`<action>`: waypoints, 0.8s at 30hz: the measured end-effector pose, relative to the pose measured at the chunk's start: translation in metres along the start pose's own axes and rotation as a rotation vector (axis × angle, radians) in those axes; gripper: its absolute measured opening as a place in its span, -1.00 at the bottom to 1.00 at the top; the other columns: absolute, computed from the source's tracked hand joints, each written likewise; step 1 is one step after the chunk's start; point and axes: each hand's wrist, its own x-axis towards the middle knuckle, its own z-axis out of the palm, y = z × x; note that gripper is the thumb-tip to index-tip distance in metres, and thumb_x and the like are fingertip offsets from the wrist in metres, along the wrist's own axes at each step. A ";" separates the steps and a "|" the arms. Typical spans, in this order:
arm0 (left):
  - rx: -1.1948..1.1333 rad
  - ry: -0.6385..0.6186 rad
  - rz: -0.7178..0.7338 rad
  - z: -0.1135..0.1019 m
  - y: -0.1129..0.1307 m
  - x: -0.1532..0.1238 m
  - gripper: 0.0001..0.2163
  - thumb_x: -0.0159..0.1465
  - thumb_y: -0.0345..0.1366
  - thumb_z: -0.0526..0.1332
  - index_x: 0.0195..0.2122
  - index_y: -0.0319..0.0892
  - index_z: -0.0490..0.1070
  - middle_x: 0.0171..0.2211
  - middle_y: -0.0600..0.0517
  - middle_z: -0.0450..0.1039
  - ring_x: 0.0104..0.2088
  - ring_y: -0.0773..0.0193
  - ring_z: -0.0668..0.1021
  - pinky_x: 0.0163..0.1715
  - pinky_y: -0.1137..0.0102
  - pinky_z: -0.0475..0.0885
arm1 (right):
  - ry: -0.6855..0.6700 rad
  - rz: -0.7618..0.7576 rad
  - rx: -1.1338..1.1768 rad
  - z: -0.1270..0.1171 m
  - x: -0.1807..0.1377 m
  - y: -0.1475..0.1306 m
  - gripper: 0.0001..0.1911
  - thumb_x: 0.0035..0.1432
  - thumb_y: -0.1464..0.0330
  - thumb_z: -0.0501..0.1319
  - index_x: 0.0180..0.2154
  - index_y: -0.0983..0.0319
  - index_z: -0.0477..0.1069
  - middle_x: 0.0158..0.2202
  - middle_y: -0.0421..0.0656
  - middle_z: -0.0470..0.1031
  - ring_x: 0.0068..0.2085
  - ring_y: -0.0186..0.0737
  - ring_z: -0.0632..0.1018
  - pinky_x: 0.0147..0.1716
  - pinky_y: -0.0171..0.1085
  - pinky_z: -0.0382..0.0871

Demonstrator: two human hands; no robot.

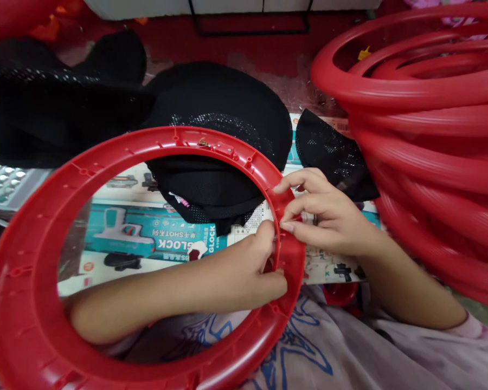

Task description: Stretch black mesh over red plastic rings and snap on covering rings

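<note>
- Ring (12, 290): red, glossy plastic, hollow side toward camera.
- Short ribs and pegs inside; small brassy bit (204, 143) at far side.
- Held at right side, slightly tilted.

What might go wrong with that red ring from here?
The red ring might tip or slip, since the left fingers and right fingers both sit along one side. The right forearm appears close to the unevenly stacked red rings, so a careless move might topple some.
</note>
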 end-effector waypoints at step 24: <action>-0.391 -0.059 0.015 0.004 0.002 0.002 -0.66 0.23 -0.37 0.17 -0.02 -0.10 0.06 -0.23 0.08 0.37 -0.26 0.32 0.48 -0.32 0.39 0.43 | 0.122 0.080 0.152 0.004 0.002 0.001 -0.86 0.02 0.56 0.22 -0.52 0.26 0.41 -0.37 -0.18 0.53 -0.33 -0.35 0.54 -0.30 -0.34 0.42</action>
